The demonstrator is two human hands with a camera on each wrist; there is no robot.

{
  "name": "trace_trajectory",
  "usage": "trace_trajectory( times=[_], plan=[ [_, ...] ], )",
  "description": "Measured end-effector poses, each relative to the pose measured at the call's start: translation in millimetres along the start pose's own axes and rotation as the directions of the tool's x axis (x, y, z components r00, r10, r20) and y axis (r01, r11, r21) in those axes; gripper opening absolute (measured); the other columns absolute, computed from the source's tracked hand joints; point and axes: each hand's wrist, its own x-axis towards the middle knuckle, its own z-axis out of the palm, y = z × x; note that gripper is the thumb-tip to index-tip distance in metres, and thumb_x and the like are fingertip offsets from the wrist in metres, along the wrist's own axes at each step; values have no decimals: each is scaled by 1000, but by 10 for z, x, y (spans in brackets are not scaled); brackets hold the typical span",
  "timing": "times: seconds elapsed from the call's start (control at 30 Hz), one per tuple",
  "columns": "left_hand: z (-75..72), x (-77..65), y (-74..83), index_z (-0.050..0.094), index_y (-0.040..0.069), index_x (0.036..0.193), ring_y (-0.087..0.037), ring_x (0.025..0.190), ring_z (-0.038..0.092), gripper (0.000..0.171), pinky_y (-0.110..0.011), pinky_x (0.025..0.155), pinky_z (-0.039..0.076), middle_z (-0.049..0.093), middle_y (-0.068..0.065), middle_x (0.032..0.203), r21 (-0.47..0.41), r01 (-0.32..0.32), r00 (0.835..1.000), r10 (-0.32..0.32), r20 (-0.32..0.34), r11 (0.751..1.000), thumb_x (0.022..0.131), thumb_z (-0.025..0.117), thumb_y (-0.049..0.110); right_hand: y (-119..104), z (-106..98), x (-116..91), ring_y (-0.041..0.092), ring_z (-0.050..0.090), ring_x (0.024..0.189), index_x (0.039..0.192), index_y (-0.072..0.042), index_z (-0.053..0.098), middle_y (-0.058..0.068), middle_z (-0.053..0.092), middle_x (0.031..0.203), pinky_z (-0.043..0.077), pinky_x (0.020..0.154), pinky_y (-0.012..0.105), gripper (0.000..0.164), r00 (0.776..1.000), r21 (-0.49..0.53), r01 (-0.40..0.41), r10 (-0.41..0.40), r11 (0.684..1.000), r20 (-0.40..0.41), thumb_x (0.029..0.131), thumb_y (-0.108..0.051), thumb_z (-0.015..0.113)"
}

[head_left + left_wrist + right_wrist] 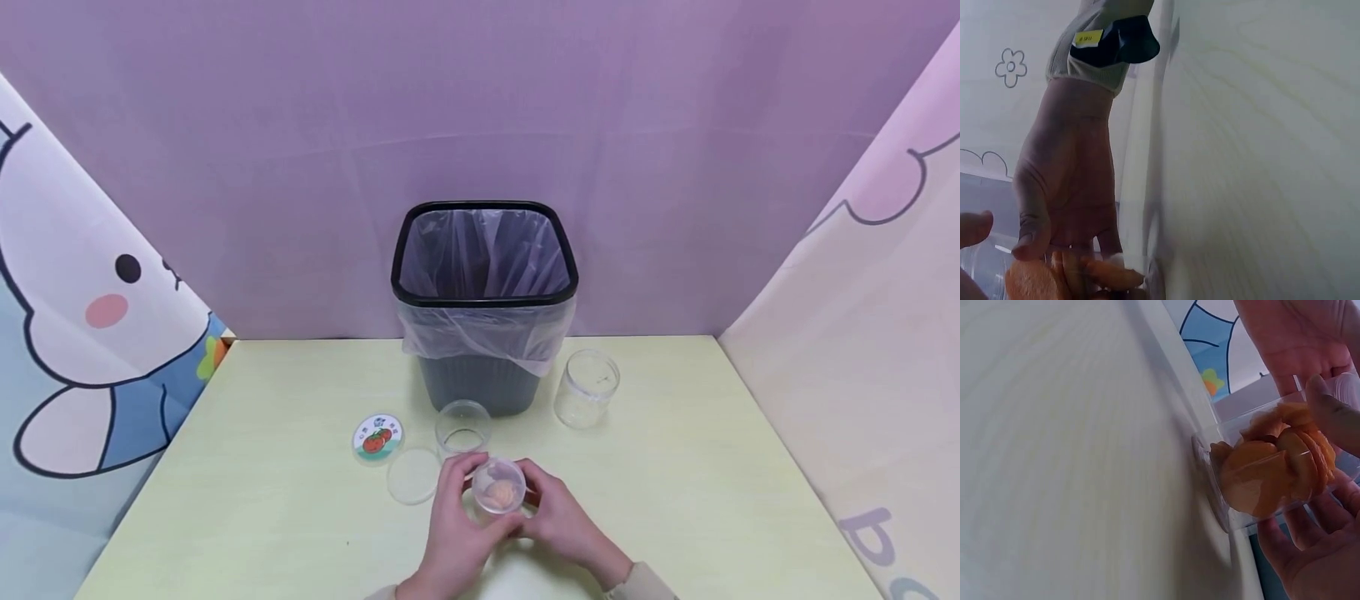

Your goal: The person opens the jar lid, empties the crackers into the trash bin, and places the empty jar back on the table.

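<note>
Both hands hold a small clear plastic jar [498, 485] low over the front of the table. The left hand [459, 533] curls round its left side, the right hand [558, 521] round its right. Inside are several orange round slices [1254, 478], perhaps biscuits or dried fruit; I cannot tell which. In the right wrist view the jar's base is at or close to the tabletop. Just beyond the hands stands another clear jar [462, 429]. Left of it lie a clear lid [413, 476] and a lid with a printed tomato-like picture [377, 438].
A dark grey waste bin [480, 379] with a black rim and clear liner stands at the back middle. To its right is a third clear jar [587, 387]. Purple cloth [480, 100] hangs behind the pale table [675, 483], and printed cloths flank it.
</note>
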Motion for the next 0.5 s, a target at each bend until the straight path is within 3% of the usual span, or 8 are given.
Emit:
trace_trajectory(
  times=[0.13, 0.23, 0.33, 0.4, 0.5],
  plan=[
    [16, -16, -3, 51, 21, 132, -18, 123, 49, 78, -37, 102, 39, 48, 5, 134, 27, 6, 1000, -6, -4, 1000, 66, 93, 23, -11, 7, 1, 24, 58, 121, 124, -6, 57, 6, 64, 124, 43, 103, 30, 60, 1000, -1, -4, 4, 1000, -2, 71, -6, 86],
    [-28, 2, -18, 50, 24, 135, -21, 123, 49, 80, -37, 101, 40, 46, 5, 135, 36, -11, 999, 9, 40, 999, 68, 93, 28, -25, 8, 3, 25, 57, 121, 125, -6, 57, 6, 64, 125, 43, 104, 31, 60, 1000, 0, -7, 7, 1000, 2, 72, -6, 86],
    [-110, 61, -36, 50, 24, 137, -24, 124, 48, 81, -40, 100, 43, 46, 2, 137, 36, -67, 992, 63, 111, 997, 68, 92, 30, -37, 7, 0, 24, 57, 121, 125, -7, 58, 5, 64, 125, 43, 104, 32, 59, 1000, 0, -11, 11, 1000, 1, 75, -12, 87],
    [-177, 124, -46, 51, 23, 138, -23, 126, 47, 80, -41, 100, 44, 47, 0, 139, 31, -106, 979, 99, 176, 994, 69, 92, 30, -39, 6, -1, 24, 58, 120, 125, -7, 58, 5, 64, 125, 43, 104, 33, 58, 1000, -1, -11, 11, 1000, -2, 76, -17, 87],
    [-282, 247, -62, 52, 20, 137, -22, 127, 48, 76, -44, 99, 45, 51, -2, 137, 10, -159, 942, 149, 302, 987, 72, 90, 27, -35, 0, -3, 25, 58, 119, 125, -5, 57, 6, 63, 125, 44, 104, 33, 58, 1000, 7, -9, 9, 1000, 1, 77, -18, 86]
  ],
)
